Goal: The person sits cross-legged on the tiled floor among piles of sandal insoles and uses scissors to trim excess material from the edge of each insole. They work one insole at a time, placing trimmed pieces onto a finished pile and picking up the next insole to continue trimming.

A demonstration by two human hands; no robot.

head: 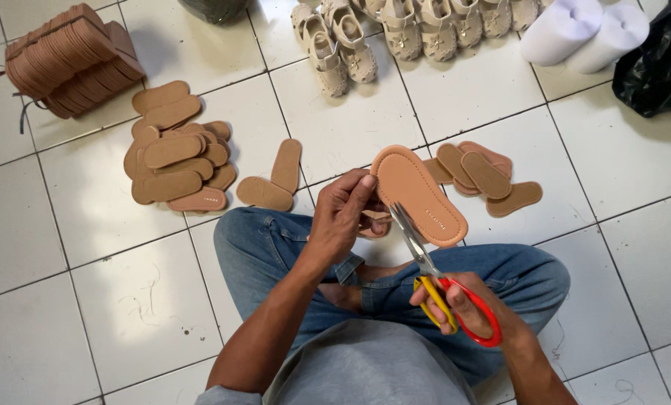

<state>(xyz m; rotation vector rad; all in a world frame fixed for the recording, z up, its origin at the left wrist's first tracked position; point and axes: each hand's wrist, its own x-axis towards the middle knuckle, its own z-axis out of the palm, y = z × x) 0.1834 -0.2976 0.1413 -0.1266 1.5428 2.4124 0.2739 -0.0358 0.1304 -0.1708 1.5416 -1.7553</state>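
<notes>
Far left, a bundle of soles [73, 60] is lying on its side on the tiled floor [35, 225]. Just right of it, a loose heap of soles [174, 161] is spreading flat, with two more soles [274, 180] lying nearer the middle.

In the middle, above the crossed legs in jeans [268, 251], the left hand [343, 214] is pinching an insole [418, 195] by its near-left edge, thumb on top and fingers curled beneath. The insole is hanging in the air at a slant, its stitched tan face turned up. It looks thin and light, and a little flexible: it is keeping its shape while held by one rim, so it is probably stiffened board under soft lining. A firm pinch at the edge, close to where the blades meet it, seems the sound place to hold it, since the free end could wobble.

The scissors [425, 262] are touching the insole's near edge with blades slightly parted; what they are trimming is too small to tell. The right hand [463, 304] is gripping them, fingers through the red and yellow loops.

Further right, a small pile of soles [485, 176] is lying on the floor. At the far edge a row of sandals [395, 30] is standing, with two white rolls [587, 30] and a black bag [662, 60] at far right.
</notes>
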